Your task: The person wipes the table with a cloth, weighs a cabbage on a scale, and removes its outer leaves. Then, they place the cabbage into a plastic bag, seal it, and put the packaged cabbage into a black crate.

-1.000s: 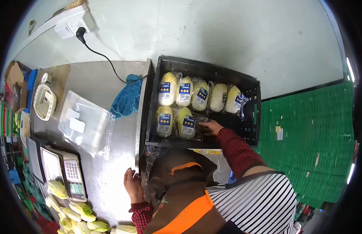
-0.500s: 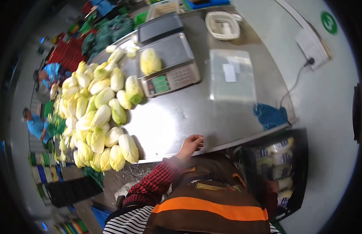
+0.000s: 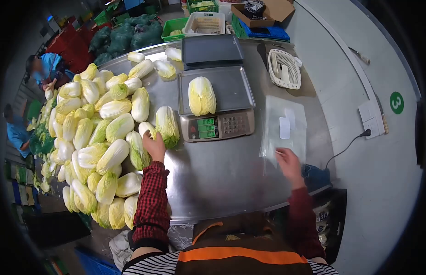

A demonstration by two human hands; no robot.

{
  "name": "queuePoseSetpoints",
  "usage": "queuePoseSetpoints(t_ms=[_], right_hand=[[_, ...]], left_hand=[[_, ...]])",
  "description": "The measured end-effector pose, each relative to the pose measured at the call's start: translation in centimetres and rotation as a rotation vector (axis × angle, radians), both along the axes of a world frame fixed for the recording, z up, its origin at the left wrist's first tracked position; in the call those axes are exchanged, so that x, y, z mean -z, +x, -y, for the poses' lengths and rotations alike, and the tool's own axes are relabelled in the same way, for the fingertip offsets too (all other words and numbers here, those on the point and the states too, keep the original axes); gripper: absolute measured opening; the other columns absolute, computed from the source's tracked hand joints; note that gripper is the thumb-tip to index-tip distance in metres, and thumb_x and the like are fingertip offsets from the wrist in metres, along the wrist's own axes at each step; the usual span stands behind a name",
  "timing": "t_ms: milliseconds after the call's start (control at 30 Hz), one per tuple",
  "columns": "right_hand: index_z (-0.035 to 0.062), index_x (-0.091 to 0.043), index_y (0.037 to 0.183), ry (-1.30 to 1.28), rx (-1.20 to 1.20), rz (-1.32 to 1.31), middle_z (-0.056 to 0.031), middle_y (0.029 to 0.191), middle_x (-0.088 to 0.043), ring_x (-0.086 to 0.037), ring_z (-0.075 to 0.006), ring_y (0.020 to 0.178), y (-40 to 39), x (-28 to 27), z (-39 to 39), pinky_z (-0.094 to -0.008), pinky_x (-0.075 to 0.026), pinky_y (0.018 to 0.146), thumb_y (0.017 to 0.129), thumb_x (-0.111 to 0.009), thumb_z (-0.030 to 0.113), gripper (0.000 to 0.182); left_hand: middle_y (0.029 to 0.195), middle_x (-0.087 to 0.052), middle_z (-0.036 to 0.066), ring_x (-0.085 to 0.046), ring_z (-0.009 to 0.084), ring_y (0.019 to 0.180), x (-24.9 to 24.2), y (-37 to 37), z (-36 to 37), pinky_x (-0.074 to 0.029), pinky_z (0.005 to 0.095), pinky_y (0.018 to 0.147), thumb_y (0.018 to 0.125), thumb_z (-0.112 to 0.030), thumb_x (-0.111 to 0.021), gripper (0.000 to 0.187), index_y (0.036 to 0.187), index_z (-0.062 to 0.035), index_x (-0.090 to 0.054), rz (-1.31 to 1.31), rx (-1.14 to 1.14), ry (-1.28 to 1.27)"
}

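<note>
My left hand (image 3: 154, 146) reaches in among the napa cabbages, thumb and fingers apart, with its fingertips right at a cabbage (image 3: 166, 127) beside the scale. Several more napa cabbages (image 3: 113, 155) are heaped under and left of that arm. On the right, my right hand (image 3: 289, 166) has its fingers drawn together at the lower edge of a stack of clear plastic bags (image 3: 273, 117), pinching the film. White slips (image 3: 284, 128) lie on the bags. One napa cabbage (image 3: 202, 96) rests upright in view on the tray of a digital scale (image 3: 216, 128) with lit green displays.
A white plastic basket (image 3: 284, 68) stands behind the bags. Blue cloth (image 3: 315, 176) lies at the steel table's (image 3: 208, 183) right edge, near a plugged-in cord (image 3: 346, 149). Crates (image 3: 204, 23) and a cardboard box (image 3: 263, 13) stand behind. Two people (image 3: 52, 71) are at the far left.
My left hand has moved forward and left from the table's front edge to the cabbages. My right hand has come up from the black crate to the plastic bags. The view has shifted.
</note>
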State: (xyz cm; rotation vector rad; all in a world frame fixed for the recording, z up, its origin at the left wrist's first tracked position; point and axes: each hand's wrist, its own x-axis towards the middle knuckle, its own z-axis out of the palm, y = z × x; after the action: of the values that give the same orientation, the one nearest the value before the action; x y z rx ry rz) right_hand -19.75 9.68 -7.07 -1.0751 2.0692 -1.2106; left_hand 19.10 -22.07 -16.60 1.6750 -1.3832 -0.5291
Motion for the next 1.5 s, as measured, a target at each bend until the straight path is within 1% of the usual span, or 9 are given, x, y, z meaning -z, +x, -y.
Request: queuePoseSetpoints(t_ms=[200, 400, 600, 700, 800, 933, 1200, 1333, 1500], right_hand=[[0.0000, -0.039, 0.141, -0.048, -0.041, 0.147, -0.0172, 0.126, -0.055, -0.063, -0.0212, 0.104, 6.6, 0.0, 16.8, -0.0331, -0.052, 0.085, 0.087, -0.073, 0.021, 0.067], [-0.0051, -0.035, 0.142, 0.060, 0.028, -0.167, -0.0281, 0.134, -0.045, -0.051, -0.0375, 0.123, 9.7, -1.2, 29.2, -0.0435, -0.042, 0.103, 0.080, -0.077, 0.040, 0.088], [-0.0101, -0.031, 0.143, 0.315, -0.089, -0.053, -0.0303, 0.138, -0.046, -0.049, -0.0401, 0.127, 10.7, 0.6, 35.5, -0.0420, -0.042, 0.106, 0.067, -0.080, 0.059, 0.114], [-0.0111, -0.030, 0.142, 0.358, -0.052, -0.309, -0.0289, 0.131, -0.053, -0.053, -0.0389, 0.124, 12.2, 1.0, 35.6, -0.0406, -0.043, 0.104, 0.065, -0.082, 0.057, 0.115], [-0.0109, -0.036, 0.138, 0.174, -0.063, -0.157, -0.0242, 0.121, -0.060, -0.061, -0.0363, 0.113, 12.5, 0.6, 35.2, -0.0402, -0.050, 0.096, 0.068, -0.085, 0.045, 0.102], [-0.0042, -0.051, 0.127, 0.081, -0.146, 1.076, -0.0185, 0.116, -0.064, -0.068, -0.0306, 0.101, 10.2, -0.1, 33.9, -0.0433, -0.058, 0.085, 0.084, -0.074, 0.016, 0.052], [0.0106, -0.029, 0.152, -0.291, -0.535, 1.899, -0.0234, 0.150, -0.037, -0.043, -0.0431, 0.133, 12.9, 0.0, 17.2, -0.0622, -0.047, 0.096, 0.083, -0.064, 0.060, 0.091], [0.0070, -0.033, 0.148, -0.107, -0.143, 1.764, -0.0227, 0.142, -0.047, -0.050, -0.0421, 0.127, 12.8, 2.0, 7.3, -0.0624, -0.046, 0.098, 0.084, -0.070, 0.050, 0.086], [0.0010, -0.034, 0.145, -0.096, -0.183, 1.688, -0.0211, 0.133, -0.054, -0.057, -0.0373, 0.120, 11.1, 6.0, -1.4, -0.0558, -0.050, 0.096, 0.086, -0.072, 0.031, 0.076]], left_hand=[[0.110, -0.063, 0.029, -0.056, 0.0437, 0.108, -2.6, -2.8, 6.1, -0.044, 0.0488, 0.093, 0.084, -0.044, -0.068, 0.067, 0.125, 0.0062, -0.053, 0.460, 0.190, 0.096], [0.111, -0.064, 0.031, -0.063, 0.0436, 0.104, 0.4, -2.1, 11.2, -0.050, 0.0476, 0.090, 0.080, -0.061, -0.067, 0.082, 0.123, 0.0076, -0.054, 0.350, 0.352, 0.405], [0.124, -0.055, 0.024, -0.050, 0.0400, 0.117, -4.1, -0.6, 5.9, -0.040, 0.0463, 0.101, 0.081, -0.029, -0.077, 0.059, 0.125, 0.0031, -0.054, 0.078, 0.301, -0.086], [0.127, -0.053, 0.020, -0.050, 0.0386, 0.118, -7.5, 5.6, 2.8, -0.041, 0.0475, 0.100, 0.071, -0.026, -0.084, 0.068, 0.129, -0.0051, -0.055, 0.384, 0.250, -0.174], [0.126, -0.053, 0.019, -0.051, 0.0372, 0.115, -9.9, 14.3, 2.2, -0.042, 0.0465, 0.098, 0.059, -0.021, -0.088, 0.086, 0.136, -0.0109, -0.050, 0.865, 0.274, 0.081], [0.113, -0.060, 0.017, -0.057, 0.0368, 0.104, -9.9, 19.3, 2.7, -0.046, 0.0462, 0.090, 0.048, -0.018, -0.089, 0.097, 0.137, -0.0118, -0.049, 0.918, 0.391, 0.263], [0.114, -0.065, 0.014, -0.065, 0.0254, 0.105, -14.4, 17.5, 5.9, -0.052, 0.0382, 0.091, 0.066, -0.021, -0.083, 0.080, 0.134, 0.0042, -0.048, -0.062, 0.601, 0.460], [0.121, -0.062, 0.015, -0.063, 0.0236, 0.106, -14.2, 6.6, 5.3, -0.053, 0.0365, 0.089, 0.089, -0.021, -0.064, 0.055, 0.135, 0.0031, -0.046, -0.888, 0.608, 0.548], [0.115, -0.064, 0.017, -0.066, 0.0227, 0.098, -11.3, -12.6, 8.2, -0.053, 0.0340, 0.086, 0.084, -0.029, -0.078, 0.066, 0.128, 0.0104, -0.049, -0.846, 0.743, 0.626]])
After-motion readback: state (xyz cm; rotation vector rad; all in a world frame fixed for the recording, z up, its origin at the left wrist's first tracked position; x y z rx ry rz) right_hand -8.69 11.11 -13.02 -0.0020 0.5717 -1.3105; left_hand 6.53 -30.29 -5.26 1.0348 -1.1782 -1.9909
